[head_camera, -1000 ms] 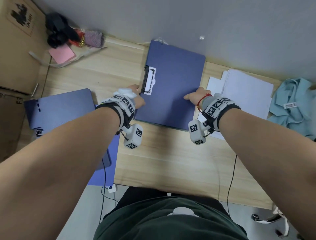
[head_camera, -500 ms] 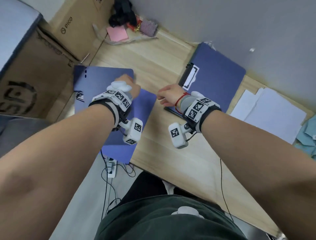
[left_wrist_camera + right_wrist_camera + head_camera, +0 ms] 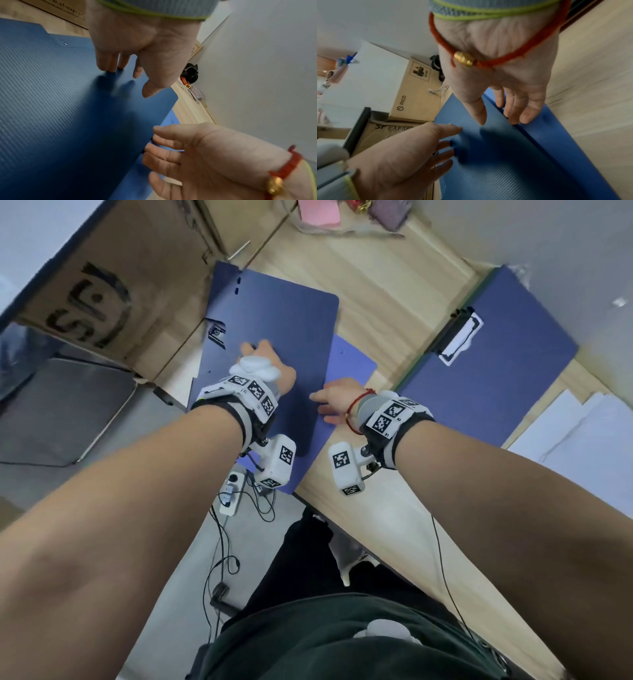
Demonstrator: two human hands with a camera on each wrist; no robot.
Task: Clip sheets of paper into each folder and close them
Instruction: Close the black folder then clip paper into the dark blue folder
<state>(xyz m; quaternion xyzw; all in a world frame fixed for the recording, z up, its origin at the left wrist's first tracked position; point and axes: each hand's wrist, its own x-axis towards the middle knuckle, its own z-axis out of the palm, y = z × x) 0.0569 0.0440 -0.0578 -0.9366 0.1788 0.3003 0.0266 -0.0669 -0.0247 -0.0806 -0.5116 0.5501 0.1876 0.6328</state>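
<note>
A dark blue folder [image 3: 274, 313] lies closed on a lighter blue folder [image 3: 352, 362] at the table's left edge, partly overhanging it. My left hand [image 3: 263, 364] rests on the top cover with straight fingers, fingertips [image 3: 109, 67] touching it. My right hand [image 3: 325, 405] is at that cover's right edge; its thumb [image 3: 479, 115] hovers above the cover and its fingers [image 3: 517, 115] touch the edge over the lower folder [image 3: 565, 148]. Another closed blue folder [image 3: 507, 378] with a wire clip [image 3: 460, 337] lies further right. White paper sheets [image 3: 589, 433] lie at the far right.
Cardboard boxes [image 3: 113, 285] stand against the table's left side. A power strip [image 3: 231, 491] and cables lie on the floor below the overhanging folders. A pink pad [image 3: 318, 210] and small items sit at the table's back by the wall.
Both hands left the folder with the clip and moved left to the stacked folders. The left hand now rests on the top cover and the right hand is at its edge.
</note>
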